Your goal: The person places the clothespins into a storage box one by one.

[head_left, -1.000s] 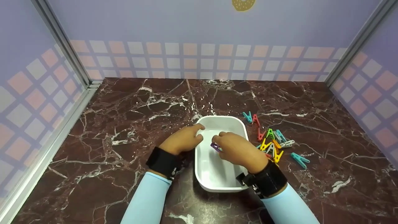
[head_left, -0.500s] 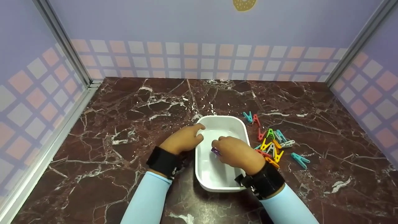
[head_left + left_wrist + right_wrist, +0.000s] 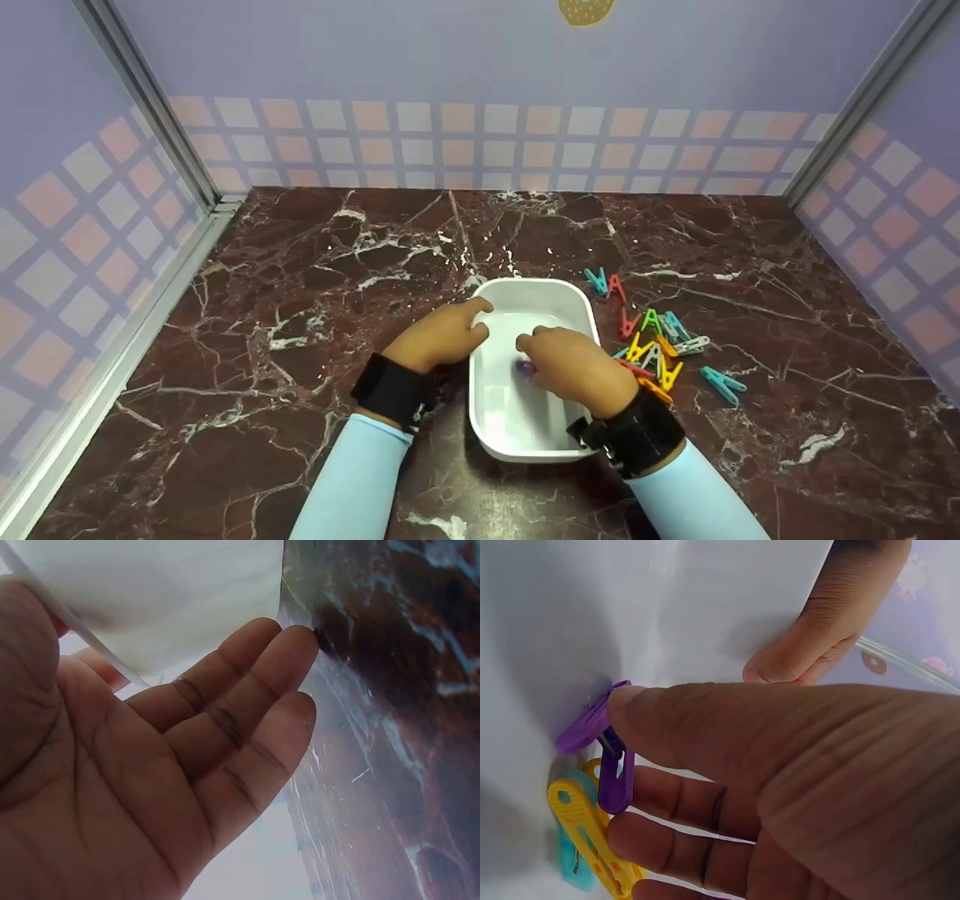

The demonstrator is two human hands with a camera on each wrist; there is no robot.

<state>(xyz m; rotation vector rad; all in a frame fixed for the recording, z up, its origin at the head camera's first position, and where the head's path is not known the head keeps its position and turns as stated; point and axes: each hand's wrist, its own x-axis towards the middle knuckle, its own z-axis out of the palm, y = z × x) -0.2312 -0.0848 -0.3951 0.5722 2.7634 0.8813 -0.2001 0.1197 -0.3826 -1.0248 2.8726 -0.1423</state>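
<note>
No legible text, labels, numbers or signs anywhere, apparently even in the dim wrist views.

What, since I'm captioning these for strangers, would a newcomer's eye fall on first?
Probably the bright clothespins scattered on the dark, marbled table, to the right of the white tub. Next, the tub itself, pale against that surface, with the left hand on its left rim. Then the purple clothespin, held inside the tub by the right hand.
</note>
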